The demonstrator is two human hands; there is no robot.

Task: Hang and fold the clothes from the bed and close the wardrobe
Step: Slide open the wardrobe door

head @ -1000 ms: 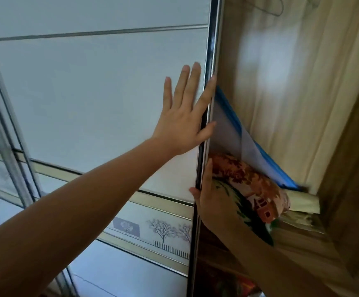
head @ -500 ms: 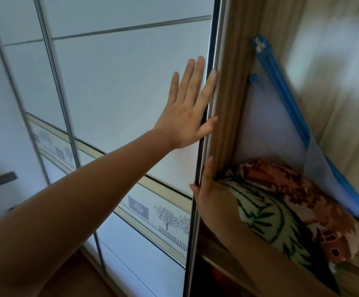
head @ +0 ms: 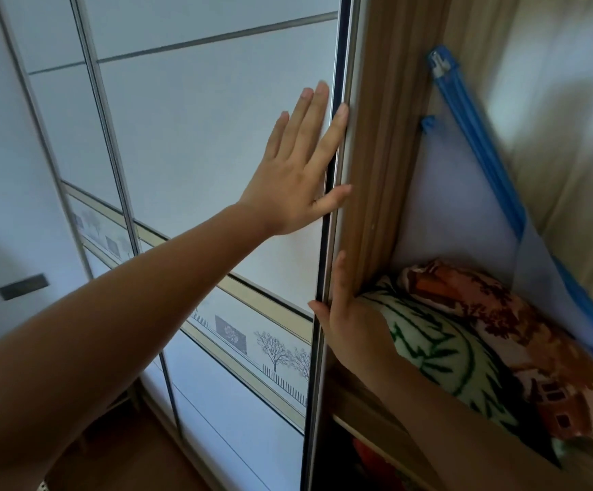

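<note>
Two hands working at the edge of the wardrobe door (head: 217,154)

The left hand (head: 295,178) is lying flat on the white door panel with its fingers straight and spread, the forefinger and thumb reaching across the dark metal edge, holding nothing. The right hand (head: 348,331) is sitting lower on that same edge, thumb on the front and one finger pointing straight up along it. Its other fingers are hidden, so its grip cannot be told. The door is standing just beside a wooden upright (head: 383,136), with the wardrobe open to its right. There, a green-and-white bundle (head: 440,352) and an orange-brown bundle (head: 500,313) are lying on a shelf (head: 355,402), touching each other, under a leaning blue-edged bag (head: 465,207).
</note>
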